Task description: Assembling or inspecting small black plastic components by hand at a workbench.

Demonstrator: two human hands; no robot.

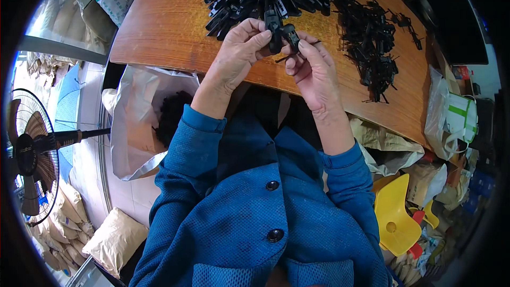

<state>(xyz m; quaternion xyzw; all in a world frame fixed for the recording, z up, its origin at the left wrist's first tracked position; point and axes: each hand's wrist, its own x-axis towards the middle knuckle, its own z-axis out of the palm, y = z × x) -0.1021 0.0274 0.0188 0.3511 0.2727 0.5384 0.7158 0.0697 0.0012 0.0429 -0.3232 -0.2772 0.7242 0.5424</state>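
Note:
Over the near edge of a wooden table (159,26), both my hands are raised close together. My left hand (241,48) pinches a long black plastic part (273,29) between thumb and fingers. A smaller black plastic piece (290,36) with a thin dark stem is gripped by my right hand (313,66). The two pieces touch or nearly touch; whether they are joined I cannot tell. Just beyond lies a big heap of black plastic parts (234,5). To the right spreads a second pile of thin, spindly black pieces (369,37).
A white sack (130,122) with dark contents stands open left of my lap, beside a standing fan (29,154). Another sack (388,146) hangs under the table's right edge. At lower right is a yellow plastic chair (396,215). A paper bag (114,239) lies lower left.

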